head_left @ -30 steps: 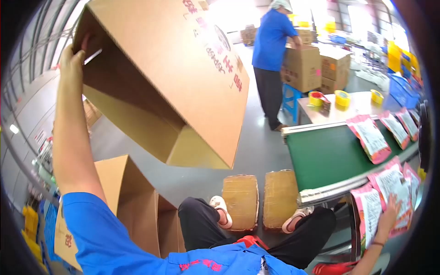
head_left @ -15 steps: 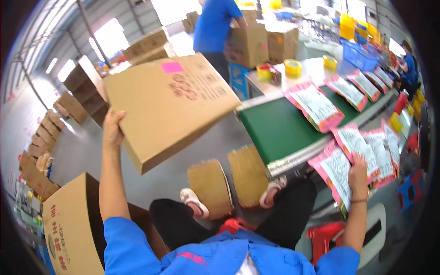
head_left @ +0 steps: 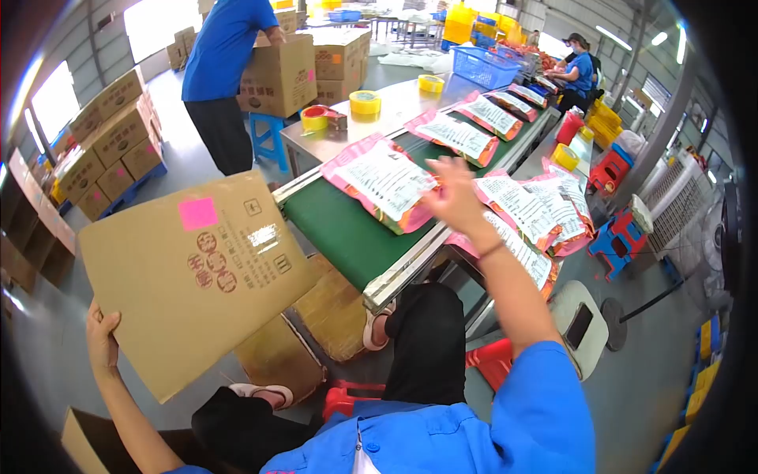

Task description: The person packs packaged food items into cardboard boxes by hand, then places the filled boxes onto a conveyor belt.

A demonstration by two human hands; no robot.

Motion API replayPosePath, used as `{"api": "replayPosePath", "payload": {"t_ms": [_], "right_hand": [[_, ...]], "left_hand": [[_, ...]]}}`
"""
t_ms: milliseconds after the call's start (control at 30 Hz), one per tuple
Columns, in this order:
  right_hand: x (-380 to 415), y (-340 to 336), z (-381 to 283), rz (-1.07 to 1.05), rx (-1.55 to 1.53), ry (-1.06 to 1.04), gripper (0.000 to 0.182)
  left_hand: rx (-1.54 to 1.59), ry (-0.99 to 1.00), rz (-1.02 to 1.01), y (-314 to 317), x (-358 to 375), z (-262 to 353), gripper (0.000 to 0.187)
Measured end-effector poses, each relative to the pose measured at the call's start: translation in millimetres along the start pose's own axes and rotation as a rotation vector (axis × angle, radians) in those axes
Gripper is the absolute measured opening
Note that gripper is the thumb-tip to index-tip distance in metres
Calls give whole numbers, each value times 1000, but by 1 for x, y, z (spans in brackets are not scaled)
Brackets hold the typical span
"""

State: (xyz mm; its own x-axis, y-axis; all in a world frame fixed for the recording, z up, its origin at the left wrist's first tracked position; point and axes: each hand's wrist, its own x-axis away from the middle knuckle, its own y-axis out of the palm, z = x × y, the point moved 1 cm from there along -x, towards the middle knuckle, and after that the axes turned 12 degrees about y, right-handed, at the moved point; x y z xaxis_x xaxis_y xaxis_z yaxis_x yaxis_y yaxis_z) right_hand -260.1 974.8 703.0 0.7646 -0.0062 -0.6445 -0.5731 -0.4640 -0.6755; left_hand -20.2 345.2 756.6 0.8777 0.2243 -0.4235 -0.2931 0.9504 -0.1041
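Note:
My left hand (head_left: 103, 336) grips the lower left edge of a cardboard box (head_left: 174, 292), thumb on the printed face and fingers behind. The box is tilted, showing a pink sticker (head_left: 198, 213) and red lettering. Fingers apart, my right hand (head_left: 458, 197) hovers at the right edge of the nearest pink-and-white packet (head_left: 381, 182), which lies on a green conveyor belt (head_left: 335, 237). More packets (head_left: 454, 138) lie in a row farther up the belt. Beside the belt, below my right hand, several similar packets (head_left: 517, 207) overlap in a pile.
Tape rolls (head_left: 365, 102) and a tape dispenser (head_left: 324, 118) sit on a metal table beyond the belt. A person in blue (head_left: 229, 55) stands by stacked cartons (head_left: 278, 75). A blue basket (head_left: 485, 67) is farther back. An open carton (head_left: 87, 442) stands at lower left.
My view has turned right. My right hand has left the piled packets and moved to the nearest packet on the belt. The box in my left hand has come lower, its printed face more towards me.

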Motion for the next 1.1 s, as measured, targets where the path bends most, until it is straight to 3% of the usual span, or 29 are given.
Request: {"api": "replayPosePath", "payload": {"t_ms": [67,100,167,233,300,400,433,467,500,533,567,633,700,733,767,833,900,967,1033,1100], "right_hand": [[-3,35,-53,-226,358,24,91],[-1,55,-67,-477,430,102,100],[9,73,-90,-664,553,210,107],[15,85,-99,-622,509,224,100],[22,91,-99,-526,512,166,84],[22,94,-93,-465,435,92,65],[15,78,-98,-460,312,58,60],[12,59,-100,-468,266,104,58],[5,48,-94,-334,146,90,58],[-2,57,-76,-322,-13,225,54],[-6,44,-69,-298,-251,287,58],[0,39,-42,-190,-405,258,56],[15,35,-20,-141,-660,465,47],[25,30,-2,-272,-898,664,38],[36,16,-17,-224,-1295,797,33],[64,4,0,-279,-1736,917,40],[76,-5,4,-248,-2000,878,45],[66,-19,-2,-195,-1992,839,46],[52,-27,1,-141,-1982,798,47],[31,-34,10,-114,-1425,702,50]], "left_hand": [[-29,-11,-21,-5,-6,4,59],[-54,-35,-6,-12,-11,0,54],[-45,-34,-18,-15,-24,-10,49],[-304,-130,-62,-16,-28,-24,40],[-505,-178,-241,-22,-22,-60,38],[-747,62,-380,42,11,-84,39],[-675,-20,-367,73,22,-88,38],[-798,-25,-444,98,33,-88,38],[-784,-6,-534,130,42,-82,36],[-700,-22,-542,150,54,-98,34],[-692,25,-565,171,62,-112,31],[-786,106,-726,208,62,-120,27],[-811,177,-787,234,60,-126,26],[-836,264,-883,238,62,-127,24],[-834,241,-871,234,65,-126,24],[-805,198,-885,223,68,-120,25],[-811,184,-978,218,82,-111,29],[-781,63,-1171,226,104,-86,41],[-714,204,-1077,231,118,-79,27],[-662,257,-978,231,121,-77,36]]}}
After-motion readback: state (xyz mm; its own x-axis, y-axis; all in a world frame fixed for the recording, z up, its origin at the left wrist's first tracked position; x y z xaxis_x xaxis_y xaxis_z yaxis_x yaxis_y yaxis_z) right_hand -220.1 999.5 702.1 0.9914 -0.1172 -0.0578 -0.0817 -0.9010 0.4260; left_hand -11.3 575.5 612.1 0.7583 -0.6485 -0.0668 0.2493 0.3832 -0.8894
